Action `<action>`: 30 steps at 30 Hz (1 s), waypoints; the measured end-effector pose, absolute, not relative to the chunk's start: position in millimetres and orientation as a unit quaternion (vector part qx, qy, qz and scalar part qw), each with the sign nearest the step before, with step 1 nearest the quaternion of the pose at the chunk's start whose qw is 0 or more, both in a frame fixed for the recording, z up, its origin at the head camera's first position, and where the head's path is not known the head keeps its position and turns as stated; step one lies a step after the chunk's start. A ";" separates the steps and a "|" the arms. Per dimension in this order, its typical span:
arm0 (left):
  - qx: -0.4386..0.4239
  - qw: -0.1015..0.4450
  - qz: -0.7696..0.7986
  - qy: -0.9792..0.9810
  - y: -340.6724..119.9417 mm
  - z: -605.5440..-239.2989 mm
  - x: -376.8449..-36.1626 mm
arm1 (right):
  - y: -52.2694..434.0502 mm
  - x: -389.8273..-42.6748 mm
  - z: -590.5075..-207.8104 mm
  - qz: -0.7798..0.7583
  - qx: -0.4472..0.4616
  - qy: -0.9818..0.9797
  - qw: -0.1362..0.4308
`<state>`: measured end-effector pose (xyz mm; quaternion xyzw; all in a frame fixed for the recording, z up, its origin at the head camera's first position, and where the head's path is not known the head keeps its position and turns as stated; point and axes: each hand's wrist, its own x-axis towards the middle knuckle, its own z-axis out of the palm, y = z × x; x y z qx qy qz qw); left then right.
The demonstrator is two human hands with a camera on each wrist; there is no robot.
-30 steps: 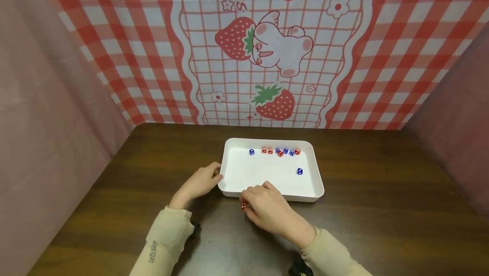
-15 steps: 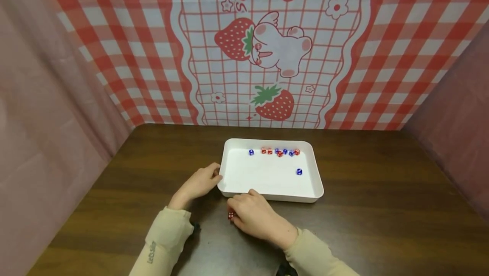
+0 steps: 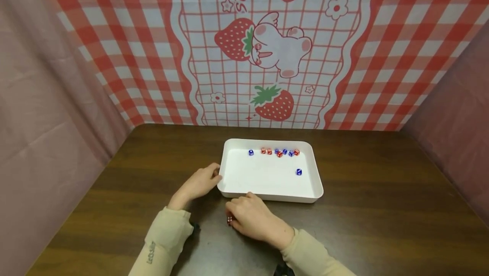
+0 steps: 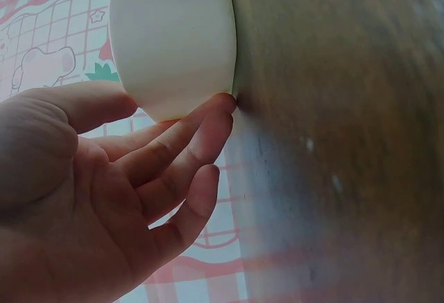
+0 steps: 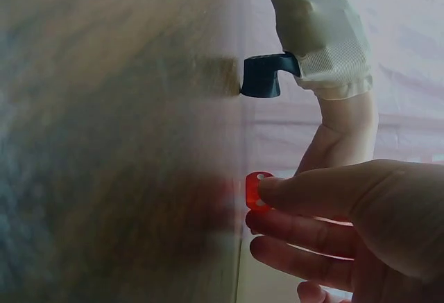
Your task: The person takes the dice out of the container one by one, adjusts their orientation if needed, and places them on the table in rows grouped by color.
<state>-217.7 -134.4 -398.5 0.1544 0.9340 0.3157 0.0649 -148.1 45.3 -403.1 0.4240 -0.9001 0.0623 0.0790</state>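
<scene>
Right hand [image 3: 254, 221] at the near edge of the white tray [image 3: 229, 191], fingers [image 5: 305, 193] pinching a red die [image 3: 229, 221] just above or on the tabletop [image 3: 382, 208]; contact unclear. Left hand [image 3: 196, 184] rests relaxed, straight fingers [image 4: 208, 126] touching the tray's left corner. Inside the tray: a row of red and blue dice [image 3: 279, 152] along the far wall, one blue die [image 3: 299, 172] apart. Strawberry cloth [image 3: 267, 46] behind.

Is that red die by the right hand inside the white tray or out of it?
Out: the small red die sits on the wooden table, before the white tray.
</scene>
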 end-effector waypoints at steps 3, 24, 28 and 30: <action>0.157 0.063 0.314 0.934 -134.6 -398.5 -218.2 | 45.1 -148.0 -403.8 0.061 0.425 -0.900 0.074; 0.157 0.071 0.314 0.934 -135.4 -397.9 -217.8 | 40.1 -147.1 -406.3 0.065 0.425 -0.902 0.043; 0.158 0.071 0.314 0.933 -135.5 -398.1 -217.9 | 40.1 -146.8 -406.0 0.065 0.425 -0.902 0.044; 0.157 0.072 0.314 0.934 -135.3 -398.3 -218.1 | 40.2 -146.7 -405.9 0.066 0.425 -0.902 0.044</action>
